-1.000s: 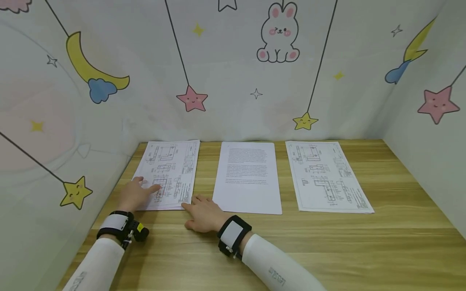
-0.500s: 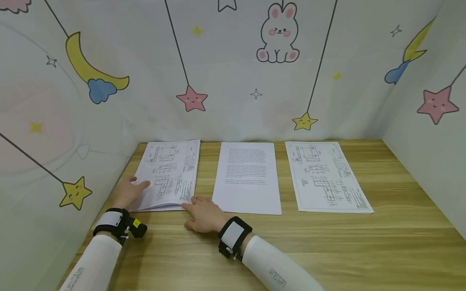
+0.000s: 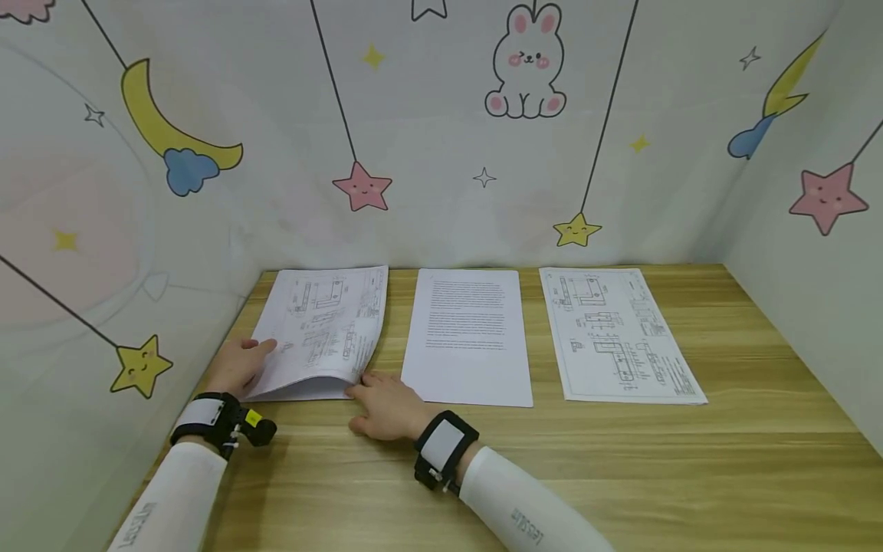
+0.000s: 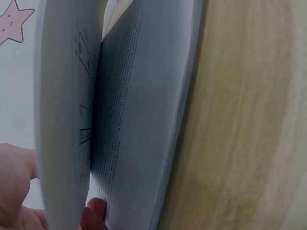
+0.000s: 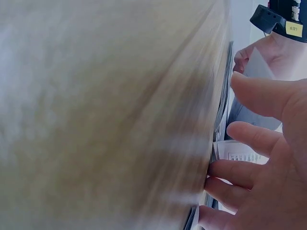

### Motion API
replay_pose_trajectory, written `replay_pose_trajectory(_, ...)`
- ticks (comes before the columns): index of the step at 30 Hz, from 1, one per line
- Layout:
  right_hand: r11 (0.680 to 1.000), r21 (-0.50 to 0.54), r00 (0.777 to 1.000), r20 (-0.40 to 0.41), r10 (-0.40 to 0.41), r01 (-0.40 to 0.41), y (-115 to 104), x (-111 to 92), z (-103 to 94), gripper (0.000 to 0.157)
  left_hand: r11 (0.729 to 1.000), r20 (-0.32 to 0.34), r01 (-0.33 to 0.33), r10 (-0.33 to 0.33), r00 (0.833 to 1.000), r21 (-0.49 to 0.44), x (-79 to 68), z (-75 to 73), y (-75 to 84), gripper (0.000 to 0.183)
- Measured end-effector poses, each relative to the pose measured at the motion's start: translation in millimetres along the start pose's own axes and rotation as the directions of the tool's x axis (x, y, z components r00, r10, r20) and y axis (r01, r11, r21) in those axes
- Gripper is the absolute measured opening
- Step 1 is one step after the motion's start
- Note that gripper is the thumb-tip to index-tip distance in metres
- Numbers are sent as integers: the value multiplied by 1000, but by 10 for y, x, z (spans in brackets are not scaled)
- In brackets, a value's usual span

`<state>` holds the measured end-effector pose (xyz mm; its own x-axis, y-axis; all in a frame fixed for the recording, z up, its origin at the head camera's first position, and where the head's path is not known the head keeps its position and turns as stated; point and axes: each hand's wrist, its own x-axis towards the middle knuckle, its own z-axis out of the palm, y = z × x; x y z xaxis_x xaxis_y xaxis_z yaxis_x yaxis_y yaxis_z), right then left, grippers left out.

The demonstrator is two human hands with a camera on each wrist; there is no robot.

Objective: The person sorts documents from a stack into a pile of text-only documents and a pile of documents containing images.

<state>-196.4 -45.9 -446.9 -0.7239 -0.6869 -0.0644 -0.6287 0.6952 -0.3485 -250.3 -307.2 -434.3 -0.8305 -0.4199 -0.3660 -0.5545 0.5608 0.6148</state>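
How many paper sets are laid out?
3: left set, at the left hand; middle set, beside the right hand; right set, farthest right. Sheets beneath may be hidden.

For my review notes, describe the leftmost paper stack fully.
The leftmost paper stack lies on the table: white sheets, black technical drawings on top. Its top bows up along the near edge, baring a printed sheet beneath. The left hand grips the raised paper; the right hand is at the near right corner.

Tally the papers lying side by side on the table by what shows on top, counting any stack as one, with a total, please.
Line drawings on top: 2 (left stack, right paper)
Printed text on top: 1 (middle paper)
Total: 3
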Motion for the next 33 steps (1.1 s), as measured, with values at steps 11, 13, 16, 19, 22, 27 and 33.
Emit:
replay_pose_trajectory(11, 1000, 20, 1000, 2, -10, 10, 12, -16, -6, 43, 1000, 37, 27, -27, 999, 16, 144, 42, -89, 69)
replay_pose_trajectory(13, 999, 32, 1000, 0, -12, 12, 11, -17, -1, 43, 1000, 40, 26, -26, 999, -6, 144, 46, -104, 67)
replay_pose_trajectory(16, 999, 48, 999, -27, -24, 26, 12, -14, 10, 42, 1000, 26, 4, -4, 1000, -5, 133, 39, -119, 63)
replay_pose_trajectory(19, 997, 68, 998, -64, -30, 34, 14, -8, 22, 41, 1000, 18, -14, 14, 1000, -1, 118, 24, -128, 61)
replay_pose_trajectory(22, 993, 122, 995, -102, 8, 4, 13, 14, 27, 40, 1000, 13, -30, 30, 999, 0, 119, 21, -141, 61)
replay_pose_trajectory(27, 915, 386, 965, -174, 196, -116, 36, 82, 22, 41, 999, 7, -53, 53, 999, 11, 115, 33, -140, 59)
replay_pose_trajectory(33, 684, 712, 904, -171, 391, -161, 126, 149, 7, 45, 1000, 20, -29, 28, 999, 3, 115, 28, -129, 61)
